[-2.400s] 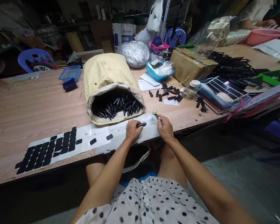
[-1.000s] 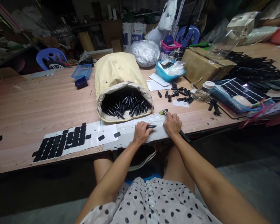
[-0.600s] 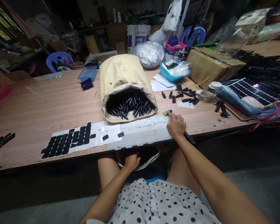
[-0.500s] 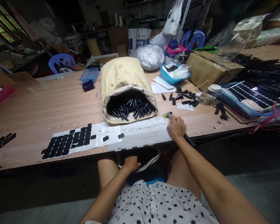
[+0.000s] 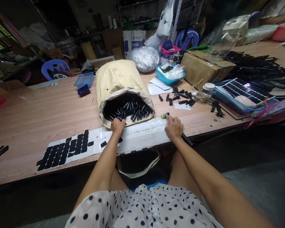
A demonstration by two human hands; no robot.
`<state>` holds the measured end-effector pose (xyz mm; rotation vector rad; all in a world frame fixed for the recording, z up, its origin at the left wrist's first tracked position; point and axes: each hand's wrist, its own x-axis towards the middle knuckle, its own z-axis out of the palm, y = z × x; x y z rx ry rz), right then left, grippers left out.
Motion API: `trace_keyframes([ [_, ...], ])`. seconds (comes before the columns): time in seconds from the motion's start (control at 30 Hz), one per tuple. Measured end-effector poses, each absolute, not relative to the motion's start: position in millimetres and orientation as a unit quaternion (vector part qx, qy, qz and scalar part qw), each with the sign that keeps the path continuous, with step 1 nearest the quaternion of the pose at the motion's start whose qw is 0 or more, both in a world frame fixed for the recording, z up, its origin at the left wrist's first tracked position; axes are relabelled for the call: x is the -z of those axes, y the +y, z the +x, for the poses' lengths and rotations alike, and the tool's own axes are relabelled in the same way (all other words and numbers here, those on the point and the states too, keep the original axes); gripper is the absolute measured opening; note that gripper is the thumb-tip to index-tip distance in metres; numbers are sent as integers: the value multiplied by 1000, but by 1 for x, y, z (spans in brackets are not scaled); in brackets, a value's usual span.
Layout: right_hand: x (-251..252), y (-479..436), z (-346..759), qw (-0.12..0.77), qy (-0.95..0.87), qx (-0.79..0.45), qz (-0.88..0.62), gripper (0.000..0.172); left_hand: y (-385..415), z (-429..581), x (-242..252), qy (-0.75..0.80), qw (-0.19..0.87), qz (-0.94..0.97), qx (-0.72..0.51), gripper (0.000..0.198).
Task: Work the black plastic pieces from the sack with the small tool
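Observation:
At the mouth of a cream sack point(image 5: 118, 74) lying on its side is my left hand point(image 5: 118, 125), its fingers curled closed against the front lip. What they hold, if anything, is hidden. Inside the sack lie many slim black pointed parts point(image 5: 133, 109), some right beside those fingers. My right hand point(image 5: 174, 128) is wrapped round a small hammer point(image 5: 165, 116) with a yellow-green and black head and a dark handle. It rests over the right end of a pale flat board point(image 5: 144, 136) along the table's front edge.
Left of the board, black rounded pads point(image 5: 61, 151) sit on a white sheet. More black parts point(image 5: 182, 96) are scattered right of the sack, near a blue basket point(image 5: 243, 106) and a cardboard box point(image 5: 205, 68). An open bag point(image 5: 139, 174) hangs below the table edge.
My left hand has risen from the open bag below the table edge to the sack's mouth. My right hand still holds the hammer in about the same place. The view has shifted slightly.

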<state>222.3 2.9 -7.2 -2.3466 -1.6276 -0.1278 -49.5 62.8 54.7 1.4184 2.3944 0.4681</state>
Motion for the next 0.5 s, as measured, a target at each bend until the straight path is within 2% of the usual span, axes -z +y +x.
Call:
trace_keyframes([
  [0.17,4,3,220,132,-562,36,-816,40,66,-46,-58,848,153,492,-125,21],
  [0.3,2,2,219,127,-560,29,-818,41,53,-53,-61,826,133,513,-193,16],
  [0.4,3,3,219,132,-560,31,-817,41,35,-45,-56,741,159,594,-269,18],
  [0.5,3,3,219,133,-561,34,-817,42,19,-20,-44,631,225,689,-276,17],
])
